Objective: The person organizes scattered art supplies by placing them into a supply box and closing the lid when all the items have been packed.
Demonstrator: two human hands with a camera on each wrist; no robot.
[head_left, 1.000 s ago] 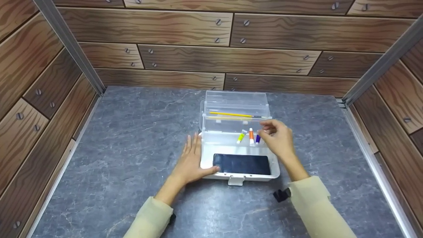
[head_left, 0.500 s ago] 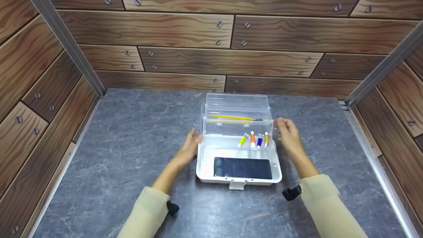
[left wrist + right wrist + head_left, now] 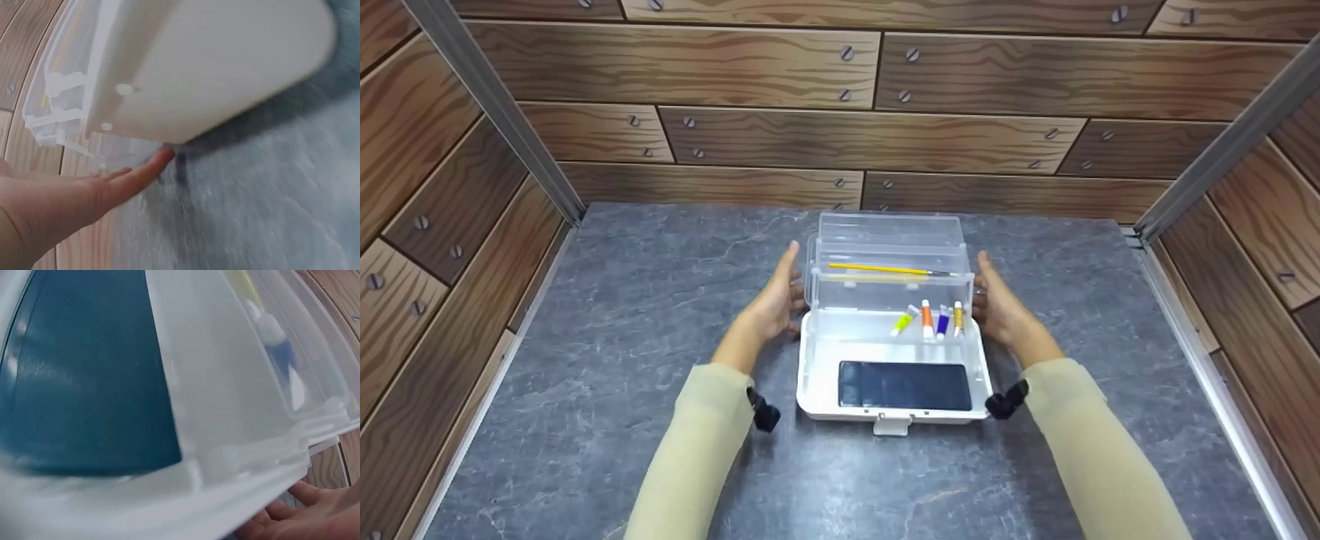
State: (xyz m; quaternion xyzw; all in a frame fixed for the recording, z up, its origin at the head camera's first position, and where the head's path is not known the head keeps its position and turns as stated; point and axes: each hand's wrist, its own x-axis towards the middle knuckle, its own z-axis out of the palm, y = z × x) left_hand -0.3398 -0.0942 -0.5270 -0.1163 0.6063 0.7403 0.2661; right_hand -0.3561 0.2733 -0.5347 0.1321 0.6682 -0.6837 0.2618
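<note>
A white plastic box (image 3: 808, 394) stands with its clear lid (image 3: 889, 231) tipped back. Inside at the front lies a dark flat rectangular thing (image 3: 905, 385); behind it is a row of several small paint tubes (image 3: 927, 319) in yellow, orange, purple and gold. A yellow paintbrush (image 3: 881, 268) lies across the lid section. My left hand (image 3: 769, 306) is at the box's back left, fingers stretched out, a fingertip close to the lower edge in the left wrist view. At the back right is my right hand (image 3: 1003, 309), its extended fingers (image 3: 306, 493) beside the box, partly hidden by it.
A latch flap (image 3: 892, 426) hangs from the front of the box. Grey marbled tabletop (image 3: 645, 300) surrounds it, bordered by wood-patterned walls (image 3: 765, 142) and metal rails (image 3: 1207, 352) at the sides.
My right hand has left the paint tubes, baring the gold one, and moved outside the box's right side. My left hand has come off the front left rim and moved to the back left.
</note>
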